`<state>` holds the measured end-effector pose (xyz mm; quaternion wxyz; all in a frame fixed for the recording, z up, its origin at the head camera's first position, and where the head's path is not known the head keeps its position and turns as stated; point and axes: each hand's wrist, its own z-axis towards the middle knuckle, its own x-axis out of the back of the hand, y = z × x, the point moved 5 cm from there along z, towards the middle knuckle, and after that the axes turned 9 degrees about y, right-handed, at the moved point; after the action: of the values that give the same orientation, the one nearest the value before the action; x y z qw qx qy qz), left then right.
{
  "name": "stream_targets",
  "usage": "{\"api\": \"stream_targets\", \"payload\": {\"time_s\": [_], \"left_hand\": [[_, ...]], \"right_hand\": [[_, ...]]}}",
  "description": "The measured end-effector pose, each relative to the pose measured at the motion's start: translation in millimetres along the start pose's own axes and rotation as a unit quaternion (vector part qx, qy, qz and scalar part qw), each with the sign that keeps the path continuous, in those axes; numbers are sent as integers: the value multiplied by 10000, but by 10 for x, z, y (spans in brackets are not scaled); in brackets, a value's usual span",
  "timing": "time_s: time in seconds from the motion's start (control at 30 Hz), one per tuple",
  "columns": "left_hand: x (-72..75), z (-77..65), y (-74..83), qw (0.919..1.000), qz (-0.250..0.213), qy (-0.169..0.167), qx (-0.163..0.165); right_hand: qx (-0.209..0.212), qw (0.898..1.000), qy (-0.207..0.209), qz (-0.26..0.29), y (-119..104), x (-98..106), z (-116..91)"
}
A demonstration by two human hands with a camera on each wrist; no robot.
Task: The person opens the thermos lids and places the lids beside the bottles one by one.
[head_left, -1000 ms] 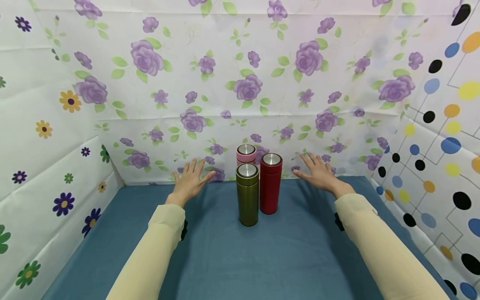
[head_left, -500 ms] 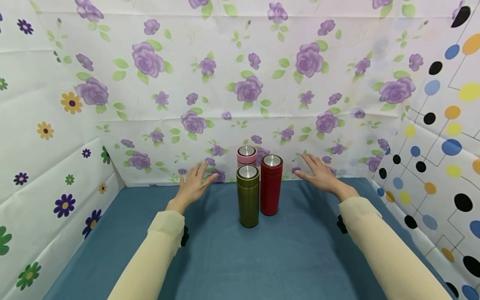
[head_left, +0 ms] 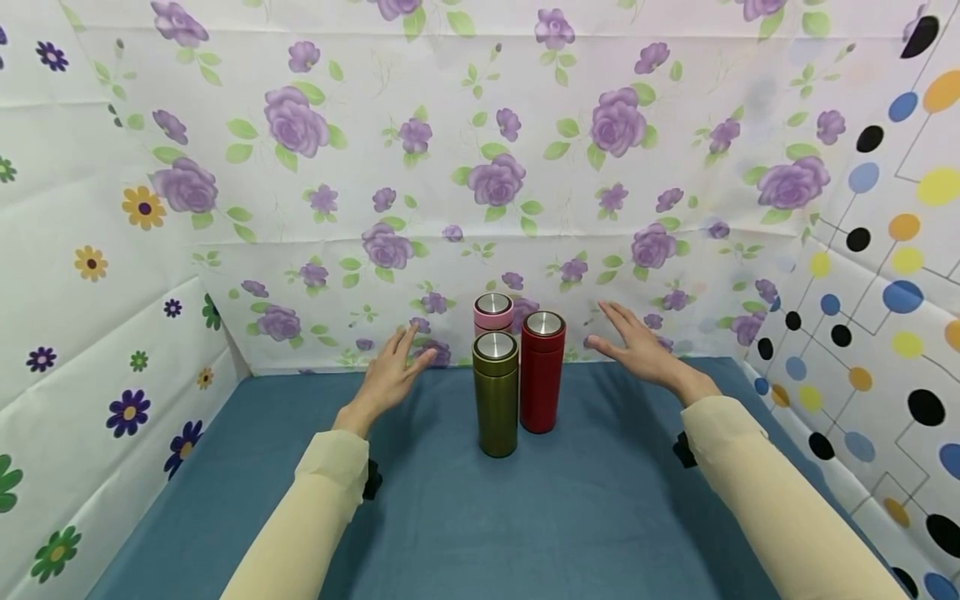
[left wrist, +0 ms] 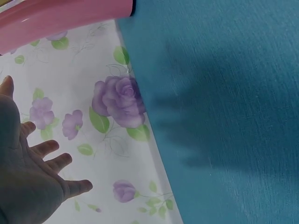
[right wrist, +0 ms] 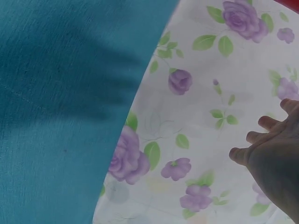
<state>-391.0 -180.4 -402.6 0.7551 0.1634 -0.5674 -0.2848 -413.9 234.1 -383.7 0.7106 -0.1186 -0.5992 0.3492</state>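
Observation:
Three upright thermos flasks with silver-topped lids stand close together in the head view. The olive-green flask (head_left: 496,404) is in front, the red flask (head_left: 542,379) to its right and slightly behind, and the pink flask (head_left: 492,312) at the back, mostly hidden by the green one. My left hand (head_left: 387,375) hovers left of the group, fingers spread, holding nothing. On the other side, my right hand (head_left: 637,346) hovers beside the red flask with straight fingers, also holding nothing. In the left wrist view, part of the pink flask (left wrist: 65,18) crosses the top corner.
A blue cloth (head_left: 495,533) covers the table. Behind it rises a white sheet with purple roses (head_left: 495,179). Daisy-print sheeting (head_left: 90,350) walls the left, and a dotted sheet (head_left: 862,333) the right. Each hand casts a shadow on the cloth.
The left hand has turned and its fingers now point more toward the flasks. The right hand has also turned slightly, its fingers closer together. The flasks have stayed in place.

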Motion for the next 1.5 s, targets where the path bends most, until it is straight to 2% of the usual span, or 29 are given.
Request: {"api": "stream_targets", "payload": {"time_s": [0.3,0.6,0.83,1.2,1.4,1.5], "left_hand": [[25,-46,30,9965,-826,-117,36],[53,-76,48,9917,-1277,-41,133],[108,-120,125,9767,-2136,-62,208],[116,-151,210,9675,-2520,-150,116],[126,-156,244,9615,-2745,-157,52],[125,-164,281,9596,-2807,-189,3]], "right_hand": [[-43,9995,21,316,-46,48,-26],[48,9973,230,702,-99,42,-66],[160,9924,356,1167,-236,99,-134],[323,9878,388,1471,-435,164,-214],[576,9816,429,1770,-545,202,-248],[643,9828,501,1656,-594,218,-268]]}}
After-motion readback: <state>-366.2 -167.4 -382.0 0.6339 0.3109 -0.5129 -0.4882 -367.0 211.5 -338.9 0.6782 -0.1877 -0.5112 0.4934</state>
